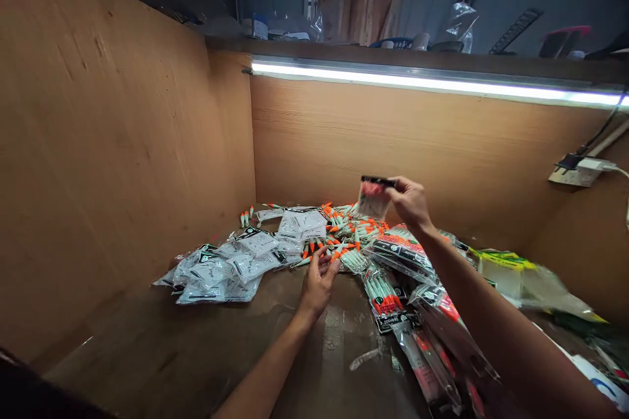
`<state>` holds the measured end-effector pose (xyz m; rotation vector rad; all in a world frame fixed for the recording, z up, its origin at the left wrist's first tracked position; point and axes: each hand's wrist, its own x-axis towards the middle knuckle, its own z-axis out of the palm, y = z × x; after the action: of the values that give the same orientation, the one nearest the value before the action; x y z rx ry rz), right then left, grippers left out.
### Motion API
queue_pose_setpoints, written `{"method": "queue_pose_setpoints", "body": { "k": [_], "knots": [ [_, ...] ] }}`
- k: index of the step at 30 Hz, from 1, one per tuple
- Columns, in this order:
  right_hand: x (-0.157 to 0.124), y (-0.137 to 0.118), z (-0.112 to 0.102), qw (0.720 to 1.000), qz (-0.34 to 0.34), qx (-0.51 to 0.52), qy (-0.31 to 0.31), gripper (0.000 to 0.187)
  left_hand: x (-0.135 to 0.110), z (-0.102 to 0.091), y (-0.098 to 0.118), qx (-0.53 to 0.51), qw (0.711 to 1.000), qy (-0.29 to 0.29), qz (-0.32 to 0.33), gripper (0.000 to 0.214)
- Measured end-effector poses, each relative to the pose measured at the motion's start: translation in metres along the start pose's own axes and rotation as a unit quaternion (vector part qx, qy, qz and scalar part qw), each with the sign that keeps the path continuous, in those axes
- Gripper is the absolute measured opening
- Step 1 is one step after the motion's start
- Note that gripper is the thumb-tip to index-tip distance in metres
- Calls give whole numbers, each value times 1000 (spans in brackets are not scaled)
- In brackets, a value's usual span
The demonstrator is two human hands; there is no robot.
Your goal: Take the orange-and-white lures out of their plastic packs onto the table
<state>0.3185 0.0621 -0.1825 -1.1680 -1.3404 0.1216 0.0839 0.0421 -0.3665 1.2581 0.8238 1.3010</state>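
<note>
My right hand [410, 201] is raised above the pile, its fingers closed on the top edge of a small clear plastic packet [372, 200] with a black header and red print. Below it, at the near edge of the heap, my left hand [318, 281] has its fingers curled in towards the thumb. Whatever lies between those fingertips blends into the pile and I cannot make it out. The heap is of slim pale pieces with orange tips, like fishing floats [361, 232]. Right of it lies a clear pack of such floats [384, 298], several side by side.
Clear packets with white cards [221, 268] are stacked on the left. More filled bags [432, 340] and a yellow-topped bag [506, 268] lie on the right. Wooden panels [122, 111] enclose the table [162, 353] under a tube light [417, 80]. A power socket [572, 175] is at right.
</note>
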Motion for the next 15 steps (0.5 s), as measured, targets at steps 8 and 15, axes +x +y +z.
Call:
{"method": "queue_pose_setpoints", "body": {
  "k": [8, 15],
  "knots": [
    [68, 56, 14, 988, -3, -87, 129, 27, -2, 0, -2, 58, 998, -16, -30, 68],
    [74, 68, 13, 979, 23, -64, 194, 38, -5, 1, -5, 62, 996, -36, -49, 70]
  ]
}}
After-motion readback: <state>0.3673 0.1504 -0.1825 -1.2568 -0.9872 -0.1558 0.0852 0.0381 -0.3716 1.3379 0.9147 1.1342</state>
